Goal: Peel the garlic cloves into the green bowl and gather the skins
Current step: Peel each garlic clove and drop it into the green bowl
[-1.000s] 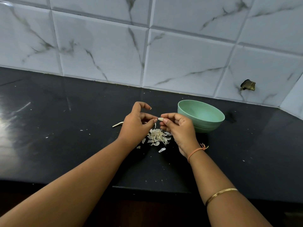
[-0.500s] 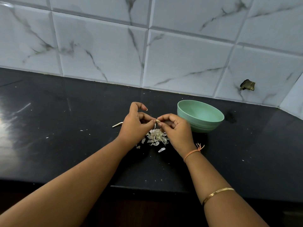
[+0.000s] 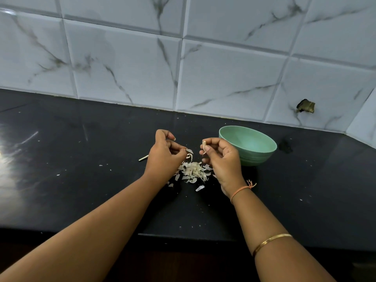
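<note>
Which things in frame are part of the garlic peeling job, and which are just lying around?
In the job:
- garlic clove, pinched by the right hand
- skin strip, pinched by the left hand
- skin pile
- green bowl

Lying about:
- pale stick on the countertop
- broken hole in the wall tile

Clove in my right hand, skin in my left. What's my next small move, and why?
Probably let the left hand drop its skin strip onto the skin pile: the strip hangs free of the clove in the right hand, just above that pile.
</note>
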Motion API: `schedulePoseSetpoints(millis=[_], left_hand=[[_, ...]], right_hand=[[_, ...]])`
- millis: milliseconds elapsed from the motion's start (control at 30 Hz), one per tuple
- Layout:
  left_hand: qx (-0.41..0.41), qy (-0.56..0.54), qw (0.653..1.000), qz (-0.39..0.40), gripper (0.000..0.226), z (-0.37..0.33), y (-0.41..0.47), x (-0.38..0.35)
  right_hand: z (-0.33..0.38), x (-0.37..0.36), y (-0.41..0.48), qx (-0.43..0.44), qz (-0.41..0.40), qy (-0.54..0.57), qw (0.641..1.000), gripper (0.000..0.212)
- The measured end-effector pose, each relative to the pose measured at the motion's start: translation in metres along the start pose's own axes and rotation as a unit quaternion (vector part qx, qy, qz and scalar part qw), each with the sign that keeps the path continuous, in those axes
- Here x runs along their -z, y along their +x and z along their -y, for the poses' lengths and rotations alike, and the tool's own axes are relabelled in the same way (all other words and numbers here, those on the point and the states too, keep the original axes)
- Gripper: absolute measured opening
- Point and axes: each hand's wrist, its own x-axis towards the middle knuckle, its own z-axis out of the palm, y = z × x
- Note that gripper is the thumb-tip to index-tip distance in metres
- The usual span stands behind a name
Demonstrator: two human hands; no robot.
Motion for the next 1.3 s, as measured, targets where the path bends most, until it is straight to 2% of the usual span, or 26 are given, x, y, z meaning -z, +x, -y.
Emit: schedulePoseSetpoints(millis=[133,333,533,867,1100,1300], left_hand=[[-0.013,0.007,1.000,0.006,0.034,-0.0023,-0.0009,-0.0011],[-0.034,-0.016,0.999,0.029,0.039,-0.0013,-0.0014,-0.0014],[-0.043,-0.030,0.998,0.034,0.038,-0.0046,-0.0042,0.0003],[-0.032,-0.032,0.998,0.034,0.039,-0.0044,-0.0042,0.0015],[-0.028,-0.007,0.999,0.025,0.039,-0.0026,-0.0036,0.0002],[-0.014,0.008,1.000,0.002,0.035,-0.0010,-0.0016,0.0006]], right_hand=[[-0.0026,-0.0013,-0.0022,-0.017,0.023,-0.040,0.999,0.025],[-0.0046,-0.0020,-0.0032,0.023,0.039,-0.089,0.995,0.025],[-0.0079,-0.0013,-0.0019,0.018,0.047,-0.088,0.995,0.018],[-0.0090,-0.0015,-0.0020,0.014,0.060,-0.096,0.993,0.025],[-0.0051,-0.0039,-0.0033,0.006,0.074,-0.060,0.995,0.026],[-0.0002,-0.0018,-0.0022,-0.014,0.049,0.000,0.999,0.021]])
